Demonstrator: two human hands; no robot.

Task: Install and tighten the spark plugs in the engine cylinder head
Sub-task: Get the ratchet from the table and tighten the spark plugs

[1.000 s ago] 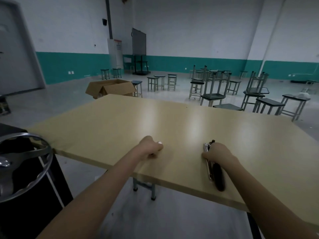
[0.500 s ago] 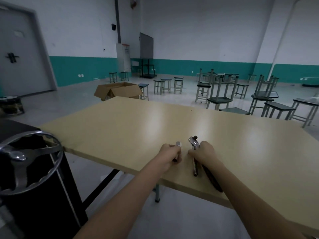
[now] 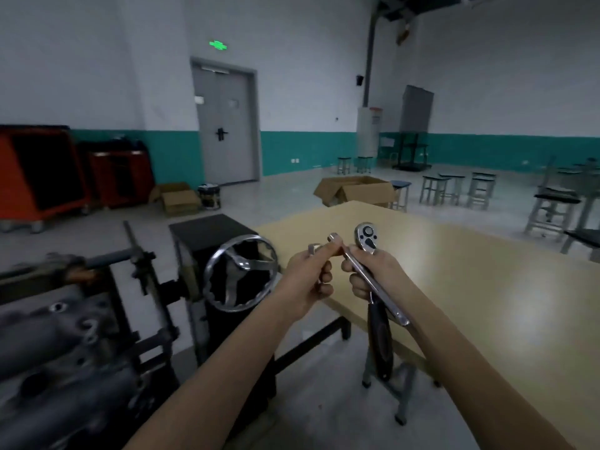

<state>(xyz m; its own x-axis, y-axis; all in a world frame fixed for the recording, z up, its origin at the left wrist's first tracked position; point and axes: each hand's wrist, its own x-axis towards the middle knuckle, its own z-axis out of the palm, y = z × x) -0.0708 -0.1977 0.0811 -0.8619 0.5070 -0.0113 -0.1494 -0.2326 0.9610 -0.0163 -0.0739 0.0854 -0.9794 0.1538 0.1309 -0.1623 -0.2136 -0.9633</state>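
The engine cylinder head [image 3: 61, 358] fills the lower left, a grey, blurred casting with several round holes showing on its upper face; it sits on a dark stand whose chrome handwheel [image 3: 241, 273] faces the camera just right of it. A tan table [image 3: 487, 287] stretches away on the right, its near corner behind the hands.

Both hands are raised in front of the table corner, close together and nearly touching. The right hand [image 3: 373, 271] is curled around a ratchet wrench [image 3: 373, 287]: its round chrome head points up and slightly away above the knuckles, and its black handle hangs down and toward the camera below the palm, so the long axis runs nearly vertical. Across the same grip lies a chrome extension bar [image 3: 370, 280], slanting from upper left, where its tip meets the left fingers, down to lower right past the wrist.

The left hand [image 3: 308, 277] is closed in a loose fist, thumb and forefinger pinching a small metal piece [image 3: 314, 248] that sticks up to the left; whether it is a spark plug or a socket cannot be told.
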